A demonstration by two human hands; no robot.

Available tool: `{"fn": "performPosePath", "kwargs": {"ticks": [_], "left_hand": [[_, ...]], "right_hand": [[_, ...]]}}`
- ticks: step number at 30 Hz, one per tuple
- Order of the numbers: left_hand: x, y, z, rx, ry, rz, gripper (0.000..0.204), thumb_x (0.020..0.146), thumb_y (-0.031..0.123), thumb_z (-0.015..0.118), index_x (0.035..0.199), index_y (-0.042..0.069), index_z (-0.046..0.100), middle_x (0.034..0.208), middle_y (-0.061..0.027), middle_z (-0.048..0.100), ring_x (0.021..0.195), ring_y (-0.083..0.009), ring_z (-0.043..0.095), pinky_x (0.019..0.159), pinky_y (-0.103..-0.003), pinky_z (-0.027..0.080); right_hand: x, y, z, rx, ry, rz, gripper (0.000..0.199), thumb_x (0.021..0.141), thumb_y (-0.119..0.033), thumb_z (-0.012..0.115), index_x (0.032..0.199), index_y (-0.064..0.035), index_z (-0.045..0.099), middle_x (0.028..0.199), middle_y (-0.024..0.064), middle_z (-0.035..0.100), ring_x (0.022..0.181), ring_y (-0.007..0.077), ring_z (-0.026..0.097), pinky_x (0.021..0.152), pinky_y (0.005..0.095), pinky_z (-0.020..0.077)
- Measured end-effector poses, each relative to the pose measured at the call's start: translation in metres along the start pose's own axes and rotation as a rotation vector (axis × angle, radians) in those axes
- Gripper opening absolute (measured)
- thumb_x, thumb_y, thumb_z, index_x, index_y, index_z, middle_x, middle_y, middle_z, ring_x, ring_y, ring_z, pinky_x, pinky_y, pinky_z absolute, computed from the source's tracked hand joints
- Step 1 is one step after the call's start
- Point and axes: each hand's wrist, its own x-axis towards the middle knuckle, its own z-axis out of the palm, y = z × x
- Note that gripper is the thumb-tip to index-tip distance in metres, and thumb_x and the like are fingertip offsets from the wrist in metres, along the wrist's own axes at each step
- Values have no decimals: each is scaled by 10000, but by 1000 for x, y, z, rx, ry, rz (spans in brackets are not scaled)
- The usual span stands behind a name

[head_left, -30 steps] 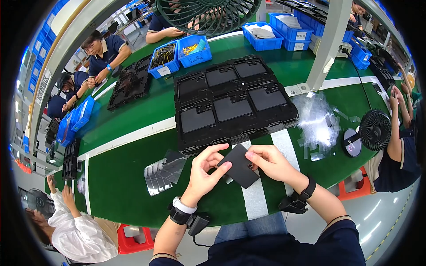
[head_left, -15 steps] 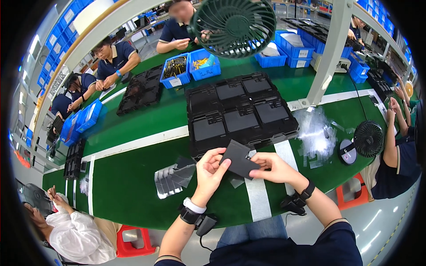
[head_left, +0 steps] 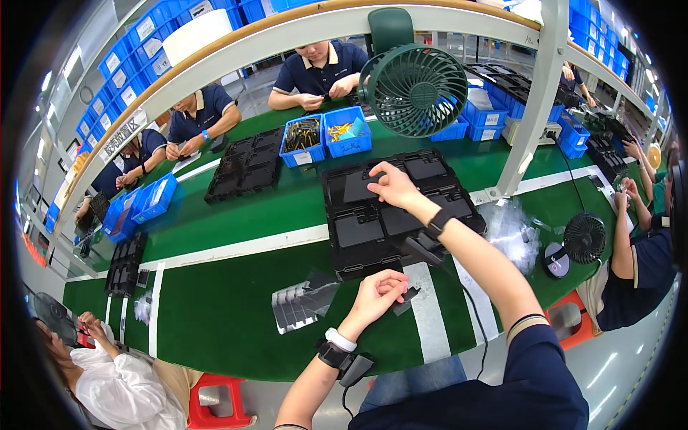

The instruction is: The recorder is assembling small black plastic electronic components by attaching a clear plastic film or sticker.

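Observation:
A flat black panel [head_left: 357, 186] lies over the far left compartment of the large black tray [head_left: 351, 266]. My right hand [head_left: 395, 188] reaches across the tray with thumb and index finger closed on the panel's right edge. That hand and wrist cover part of the middle compartments. Other flat black panels [head_left: 358, 231] rest in the tray's compartments. Just in front of the tray's near edge, my left hand [head_left: 378, 297] hovers with fingers curled in and nothing visible in them. Beside its fingertips lies a small dark film piece [head_left: 405, 302] on the table.
Left of my left hand lies a sheet of dark and clear strips [head_left: 304, 299]. Crumpled clear film [head_left: 510, 236] is heaped right of the tray. A green fan [head_left: 419, 89] hangs above the far side. Blue bins [head_left: 347, 136] stand beyond the tray, and a metal post [head_left: 532, 107] rises at right.
My right hand has carried the panel away from my left hand, forward to the tray's far left compartment. My left hand has released it and curled near the table. The view has shifted.

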Motion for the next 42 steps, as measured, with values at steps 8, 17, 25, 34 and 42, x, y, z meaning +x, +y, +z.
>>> {"fn": "performPosePath", "kwargs": {"ticks": [8, 17, 25, 34, 42], "left_hand": [[-1, 1, -1, 5, 0, -28, 148, 861, 48, 569, 974, -47, 580, 813, -73, 621, 644, -84, 587, 615, -197, 477], [0, 1, 2, 62, -12, -14, 139, 855, 60, 590, 959, -32, 595, 799, -50, 623, 644, -68, 590, 617, -192, 480], [0, -3, 2, 60, 10, -6, 129, 851, 76, 595, 940, -17, 604, 756, -25, 628, 611, -63, 591, 577, -194, 466], [-2, 5, 1, 142, -5, -14, 161, 840, 86, 624, 960, -21, 607, 779, -29, 623, 645, -56, 587, 614, -186, 476], [0, 10, 10, 391, -21, 13, 212, 774, 145, 707, 925, 16, 631, 739, 12, 615, 637, -21, 564, 611, -167, 454]], "right_hand": [[23, 3, 32, -391, 93, -93, 251, 793, -204, 632, 974, -67, 524, 908, 143, 620, 830, 341, 596, 746, 412, 478], [7, 1, 21, -767, -180, -141, 378, 818, -351, 586, 1144, -162, 600, 1286, 163, 421, 1194, 350, 367, 943, 499, 364], [-57, -15, -12, -497, -154, -459, 290, 766, -190, 653, 1036, -97, 605, 1184, 165, 490, 1127, 333, 445, 962, 417, 361], [-136, 3, -38, -342, -118, -560, 226, 763, -90, 636, 986, -68, 611, 1068, 103, 542, 1036, 271, 503, 895, 367, 405], [-142, 24, -32, -243, -46, -667, 148, 736, -29, 622, 883, -46, 626, 956, 82, 594, 924, 262, 563, 795, 343, 471]]}}
